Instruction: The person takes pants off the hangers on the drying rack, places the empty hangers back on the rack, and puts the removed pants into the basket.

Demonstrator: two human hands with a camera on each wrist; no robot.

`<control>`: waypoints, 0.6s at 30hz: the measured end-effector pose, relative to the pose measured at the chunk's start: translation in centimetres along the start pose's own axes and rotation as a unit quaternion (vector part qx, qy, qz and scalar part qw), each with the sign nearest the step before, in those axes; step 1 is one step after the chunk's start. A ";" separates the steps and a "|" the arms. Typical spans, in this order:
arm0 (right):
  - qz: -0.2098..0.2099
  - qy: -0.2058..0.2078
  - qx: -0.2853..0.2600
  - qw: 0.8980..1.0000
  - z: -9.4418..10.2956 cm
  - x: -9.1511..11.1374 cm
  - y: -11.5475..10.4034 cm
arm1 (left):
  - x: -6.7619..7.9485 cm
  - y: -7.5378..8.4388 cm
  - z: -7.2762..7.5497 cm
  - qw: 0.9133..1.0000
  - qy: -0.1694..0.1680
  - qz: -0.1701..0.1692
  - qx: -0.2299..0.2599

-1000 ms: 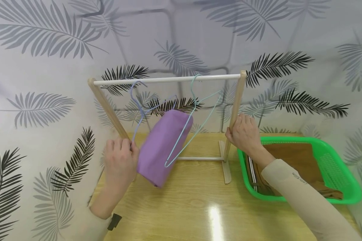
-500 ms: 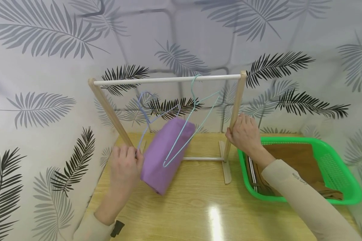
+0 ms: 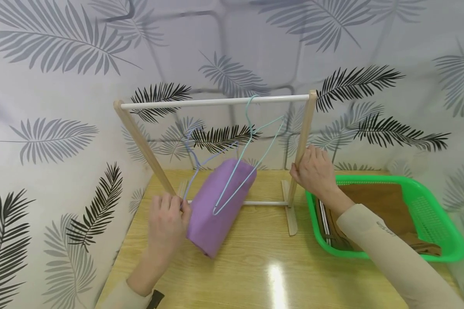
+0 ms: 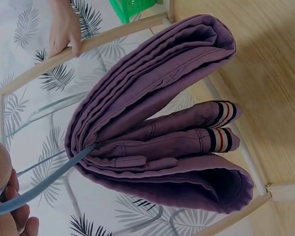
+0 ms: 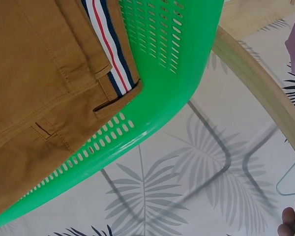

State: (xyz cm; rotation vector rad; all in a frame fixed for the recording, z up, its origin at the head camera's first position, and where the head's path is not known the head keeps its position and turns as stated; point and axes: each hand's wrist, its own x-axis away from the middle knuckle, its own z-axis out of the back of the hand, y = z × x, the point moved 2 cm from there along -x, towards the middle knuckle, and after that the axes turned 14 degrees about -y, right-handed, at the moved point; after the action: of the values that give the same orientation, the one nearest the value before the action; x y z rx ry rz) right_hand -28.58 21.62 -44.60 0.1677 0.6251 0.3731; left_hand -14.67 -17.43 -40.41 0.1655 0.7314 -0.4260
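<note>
My left hand [image 3: 166, 225] pinches the lower left corner of a blue wire hanger [image 4: 49, 181]. Folded purple trousers [image 3: 216, 214] hang doubled over its bottom bar; striped bands show inside the fold in the left wrist view. The hanger's hook stands below the white top rail [image 3: 216, 102] of a small wooden rack, off it. My right hand [image 3: 315, 169] grips the rack's right post [image 3: 305, 124], thumb on the near side. Between the head camera and the trousers hangs a mint-green hanger [image 3: 251, 133], hooked on the rail and carrying nothing.
A green basket [image 3: 454, 240] stands right of the rack, with folded brown trousers [image 3: 375, 206] in it. The rack's right foot [image 3: 291, 221] rests on the wooden table [image 3: 247, 274]. Leaf-patterned cloth [image 3: 54, 141] covers the wall close behind.
The blue hanger's hook has come away from the rail. My left hand has moved down and right, bringing hanger and trousers lower. The right hand has stayed on the post.
</note>
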 end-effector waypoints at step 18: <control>0.002 0.006 0.001 1.000 0.0 0.0 0.0 | 1.2 1.5 -1.3 1.000 -0.004 0.008 0.025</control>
State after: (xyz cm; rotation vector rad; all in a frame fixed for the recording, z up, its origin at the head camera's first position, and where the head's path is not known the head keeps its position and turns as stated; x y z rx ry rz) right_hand -28.62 21.63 -44.57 0.1684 0.6365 0.3778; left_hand -14.03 -16.02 -42.20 0.2157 0.7116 -0.4298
